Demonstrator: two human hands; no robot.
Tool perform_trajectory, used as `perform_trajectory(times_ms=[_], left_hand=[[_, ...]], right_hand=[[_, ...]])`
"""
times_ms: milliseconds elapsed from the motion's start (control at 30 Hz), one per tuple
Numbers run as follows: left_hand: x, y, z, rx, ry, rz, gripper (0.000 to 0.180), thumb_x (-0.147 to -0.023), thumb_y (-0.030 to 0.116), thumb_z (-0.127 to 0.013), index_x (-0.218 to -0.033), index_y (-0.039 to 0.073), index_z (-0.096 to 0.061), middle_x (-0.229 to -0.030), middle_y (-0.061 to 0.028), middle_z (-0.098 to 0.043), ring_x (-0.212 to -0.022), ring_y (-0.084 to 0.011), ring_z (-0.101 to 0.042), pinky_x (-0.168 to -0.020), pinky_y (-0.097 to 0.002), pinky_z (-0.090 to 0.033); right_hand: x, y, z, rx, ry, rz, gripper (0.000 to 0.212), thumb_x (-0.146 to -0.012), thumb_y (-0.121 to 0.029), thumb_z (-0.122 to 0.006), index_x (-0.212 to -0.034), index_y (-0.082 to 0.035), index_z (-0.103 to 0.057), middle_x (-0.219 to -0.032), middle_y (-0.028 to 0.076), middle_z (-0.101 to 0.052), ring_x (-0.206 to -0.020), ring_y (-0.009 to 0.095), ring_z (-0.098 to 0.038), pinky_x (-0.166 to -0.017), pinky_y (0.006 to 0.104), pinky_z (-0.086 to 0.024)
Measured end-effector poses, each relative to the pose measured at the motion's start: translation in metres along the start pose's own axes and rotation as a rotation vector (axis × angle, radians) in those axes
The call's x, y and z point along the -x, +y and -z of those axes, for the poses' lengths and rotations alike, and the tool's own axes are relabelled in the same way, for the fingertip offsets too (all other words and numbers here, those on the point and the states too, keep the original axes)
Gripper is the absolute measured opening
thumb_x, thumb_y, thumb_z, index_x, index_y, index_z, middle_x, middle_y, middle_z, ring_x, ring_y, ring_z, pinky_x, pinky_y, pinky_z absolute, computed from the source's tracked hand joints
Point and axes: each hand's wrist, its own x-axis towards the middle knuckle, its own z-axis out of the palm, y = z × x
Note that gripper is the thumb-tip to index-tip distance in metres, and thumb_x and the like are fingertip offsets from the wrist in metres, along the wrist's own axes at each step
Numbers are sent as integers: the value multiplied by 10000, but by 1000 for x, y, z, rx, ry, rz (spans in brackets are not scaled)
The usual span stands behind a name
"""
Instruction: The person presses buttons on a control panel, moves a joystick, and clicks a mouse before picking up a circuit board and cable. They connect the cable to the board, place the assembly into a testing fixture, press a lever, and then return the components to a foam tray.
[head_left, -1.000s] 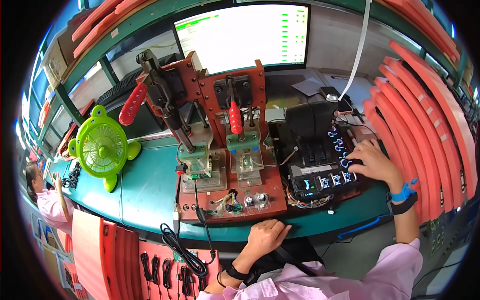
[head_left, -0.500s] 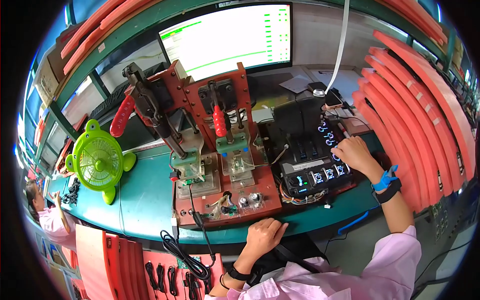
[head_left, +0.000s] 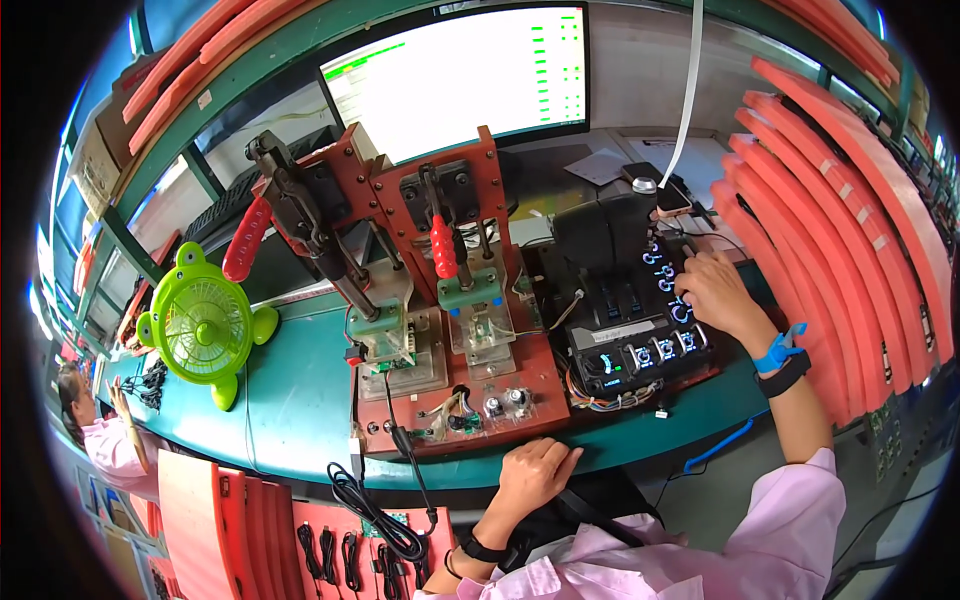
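Note:
My right hand (head_left: 712, 290) is at the right side of a black control box (head_left: 625, 332) with several lit knobs (head_left: 640, 357). Its fingers are bent together over the box's right edge, beside the upper lit knobs; what lies under the fingertips is hidden. My left hand (head_left: 540, 470) rests loosely curled at the table's front edge, with nothing visible in it. In front of it stands a red test fixture (head_left: 470, 400) with two red-handled toggle clamps (head_left: 442, 247). A small green circuit board (head_left: 398, 360) sits under the left clamp, with a black cable (head_left: 392, 405) running down from it.
A green frog-shaped fan (head_left: 205, 325) stands left on the green table (head_left: 300, 420). Red foam trays (head_left: 830, 250) are stacked at right, more (head_left: 215, 520) at lower left near coiled black cables (head_left: 350, 560). A monitor (head_left: 460, 80) stands behind. Another person (head_left: 110, 440) sits far left.
My right hand has shifted slightly up and right along the control box, uncovering a lit knob near its lower right. My left hand has stayed at the table edge. The view has shifted a little.

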Motion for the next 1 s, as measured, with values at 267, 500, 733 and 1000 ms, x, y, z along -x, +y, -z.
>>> perform_trajectory(times_ms=[267, 500, 733, 1000], left_hand=[[0, 0, 0, -2, 3, 10, 218, -713, 140, -677, -592, 58, -514, -541, -68, -478, -472, -247, -496, -430, -338, -389], [-1, 0, 0, -7, -2, 2, 222, -708, 134, -681, -589, 58, -510, -538, -69, -477, -467, -246, -495, -425, -337, -384], [-2, 1, 0, -16, -7, 7, 221, -704, 128, -683, -587, 57, -509, -536, -70, -476, -462, -249, -493, -423, -338, -384], [-3, 2, -1, -30, -15, 13, 219, -706, 125, -679, -586, 56, -509, -535, -72, -480, -466, -249, -499, -423, -339, -385]], right_hand=[[-11, -4, -4, 75, -131, -353, 303, -703, -242, -603, -511, -10, -571, -637, 134, -560, -711, 303, -538, -672, 413, -381], [-1, 11, 1, -221, -23, 5, 157, -681, -75, -598, -819, -2, -576, -689, 143, -559, -692, 317, -548, -709, 414, -403], [1, 15, -3, -565, -66, -146, 253, -667, -9, -565, -919, -9, -546, -727, 95, -528, -669, 241, -522, -623, 349, -417], [-19, 34, -29, -866, -82, -152, 151, -692, -62, -617, -828, -7, -586, -612, 38, -500, -583, 111, -470, -535, 265, -388]])
